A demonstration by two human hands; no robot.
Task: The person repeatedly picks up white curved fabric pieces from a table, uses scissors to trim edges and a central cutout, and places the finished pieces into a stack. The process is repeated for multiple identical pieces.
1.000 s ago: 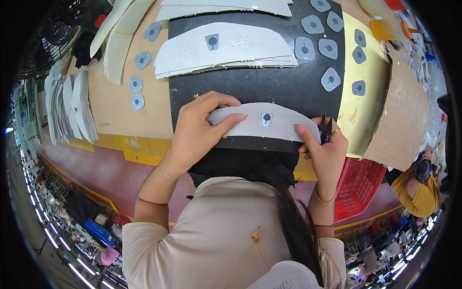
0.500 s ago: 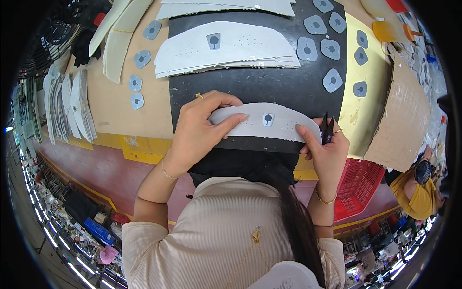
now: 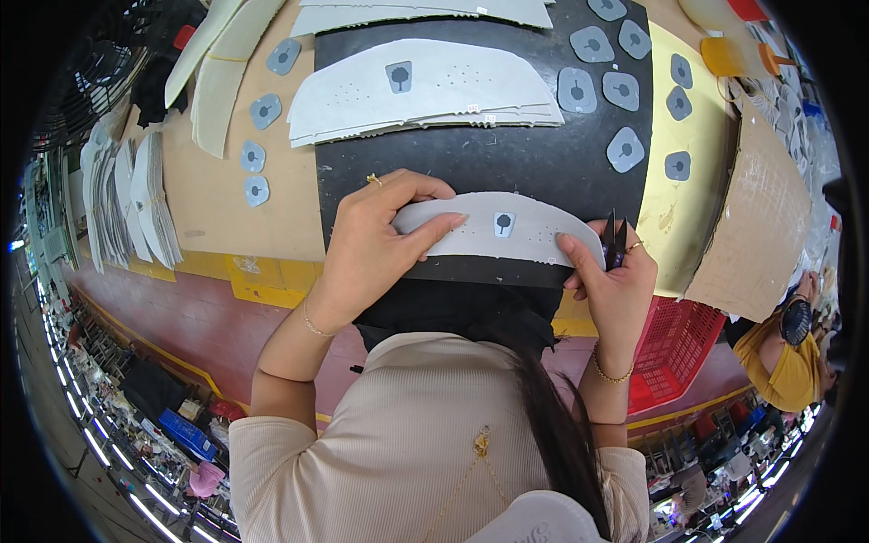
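A curved light-grey panel point(image 3: 534, 217) with small holes and a dark tree-shaped patch at its middle lies at the near edge of the black mat point(image 3: 389, 167). My left hand point(image 3: 371, 240) pinches its left end between thumb and fingers. At the right end, my right hand point(image 3: 620, 290) grips the panel with the thumb on top. Dark pointed thread snips point(image 3: 615, 242) also sit in my right hand, blades pointing away from me. Farther off lies a pile of similar panels point(image 3: 480, 77), the top one bearing the same sort of patch.
Loose grey patches lie on the left board point(image 3: 208, 195), on the mat's right side and on the yellow sheet point(image 3: 665, 195). Stacked curved pieces point(image 3: 154, 204) stand far left. Rightward are a cardboard piece point(image 3: 760, 208), an orange-capped bottle point(image 3: 724, 59), a red basket point(image 3: 665, 362) and another person point(image 3: 778, 353).
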